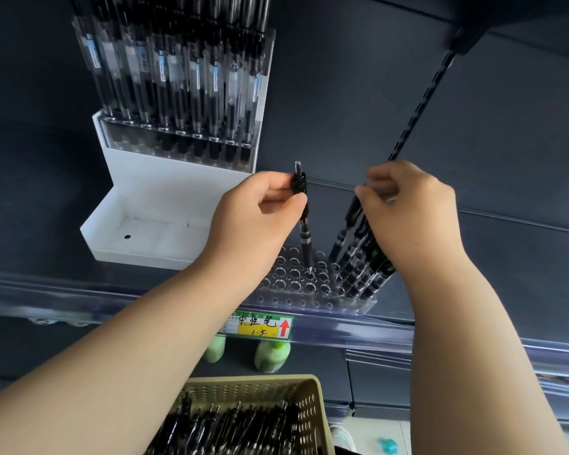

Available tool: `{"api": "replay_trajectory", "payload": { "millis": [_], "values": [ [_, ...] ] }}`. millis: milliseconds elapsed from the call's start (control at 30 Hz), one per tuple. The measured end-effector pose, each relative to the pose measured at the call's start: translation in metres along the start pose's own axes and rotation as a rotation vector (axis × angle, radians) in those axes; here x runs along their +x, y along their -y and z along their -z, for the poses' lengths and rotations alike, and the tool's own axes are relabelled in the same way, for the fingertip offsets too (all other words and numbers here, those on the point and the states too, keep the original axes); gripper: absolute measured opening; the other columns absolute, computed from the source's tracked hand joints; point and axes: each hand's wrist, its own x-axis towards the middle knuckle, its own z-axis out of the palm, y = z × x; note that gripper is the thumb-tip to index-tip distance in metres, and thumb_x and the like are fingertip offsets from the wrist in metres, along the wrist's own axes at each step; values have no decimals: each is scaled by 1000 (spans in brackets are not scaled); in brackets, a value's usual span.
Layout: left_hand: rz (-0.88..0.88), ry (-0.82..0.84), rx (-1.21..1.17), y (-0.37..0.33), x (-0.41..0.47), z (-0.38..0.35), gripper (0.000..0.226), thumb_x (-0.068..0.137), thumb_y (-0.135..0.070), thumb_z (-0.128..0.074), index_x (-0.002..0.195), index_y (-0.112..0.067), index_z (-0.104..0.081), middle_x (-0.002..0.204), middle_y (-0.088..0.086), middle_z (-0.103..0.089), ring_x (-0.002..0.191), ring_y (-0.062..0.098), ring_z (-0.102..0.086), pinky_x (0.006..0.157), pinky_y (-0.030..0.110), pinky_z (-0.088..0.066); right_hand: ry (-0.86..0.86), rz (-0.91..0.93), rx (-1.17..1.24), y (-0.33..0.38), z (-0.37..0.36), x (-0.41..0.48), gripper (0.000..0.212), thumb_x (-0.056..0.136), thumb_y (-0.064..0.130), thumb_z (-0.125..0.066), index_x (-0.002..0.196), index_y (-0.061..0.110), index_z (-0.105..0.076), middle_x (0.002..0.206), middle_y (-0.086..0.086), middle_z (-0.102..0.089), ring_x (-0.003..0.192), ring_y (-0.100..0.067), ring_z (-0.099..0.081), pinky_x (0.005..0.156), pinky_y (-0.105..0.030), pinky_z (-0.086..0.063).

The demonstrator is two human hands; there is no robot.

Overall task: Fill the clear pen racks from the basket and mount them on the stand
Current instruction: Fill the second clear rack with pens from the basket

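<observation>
A clear pen rack [296, 284] with rows of round holes lies on the dark shelf. Its right end holds several black pens [358, 261]. My left hand [253, 211] pinches one black pen [304, 231] near its clip, upright, tip just above a hole in the rack's middle. My right hand [411, 205] grips the tops of the pens standing at the rack's right end. A beige basket [312, 408] full of black pens sits below, at the frame's bottom. A white stand [165, 198] at upper left carries a filled clear rack [178, 93]; its lower tray is bare.
A clear shelf-edge strip carries a yellow and green price tag [260, 325]. Two green-capped bottles [271, 354] stand on the shelf below. A slotted black upright [421, 103] runs up the dark back panel at right.
</observation>
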Motion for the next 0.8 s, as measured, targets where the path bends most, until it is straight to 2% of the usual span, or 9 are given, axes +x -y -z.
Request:
{"api": "replay_trajectory", "payload": {
  "millis": [67,233,333,400,467,633,800],
  "values": [
    [-2,4,7,0,-1,1,18,84,-14,-65,94,-29,-66,90,-11,-71,88,7,-67,88,34,-54,-6,20,-9,0,0,-1,17,86,23,-61,103,22,-66,68,26,-51,85,-15,-60,85,-36,-49],
    [-14,18,35,0,-3,1,18,84,-16,-65,94,-31,-65,90,-12,-70,87,6,-67,87,33,-54,-12,61,-46,1,-2,-3,16,87,18,-59,99,20,-70,84,7,-67,93,-25,-60,89,-46,-46],
    [-18,12,38,-2,-3,1,19,84,-15,-65,91,-33,-64,89,-12,-71,86,5,-66,87,32,-54,-8,116,-119,1,-3,-4,21,90,18,-56,107,22,-68,97,3,-70,101,-25,-55,92,-40,-40],
    [-15,9,32,-2,-3,0,19,84,-15,-65,91,-33,-65,88,-12,-71,84,3,-66,86,29,-54,-8,172,-203,1,-4,-5,26,91,18,-53,112,26,-66,106,5,-68,107,-25,-51,84,-31,-28],
    [-12,6,31,-3,-3,-1,18,84,-16,-65,91,-32,-65,87,-13,-71,82,1,-66,84,26,-54,-7,235,-286,4,-5,-5,28,93,18,-49,113,29,-65,110,6,-67,108,-24,-50,77,-31,-19],
    [-13,0,21,-3,-3,-1,18,84,-16,-65,90,-32,-65,86,-12,-71,83,3,-66,84,30,-55,65,273,-424,10,-11,-7,36,93,15,-45,118,34,-62,120,9,-63,110,-23,-46,77,-33,-18],
    [-9,-9,11,-3,-1,1,19,84,-15,-65,90,-33,-65,87,-12,-71,85,5,-67,86,33,-54,54,216,-423,8,-8,-7,40,88,9,-43,115,31,-64,114,5,-65,110,-25,-47,76,-33,-18]
  ]
}}
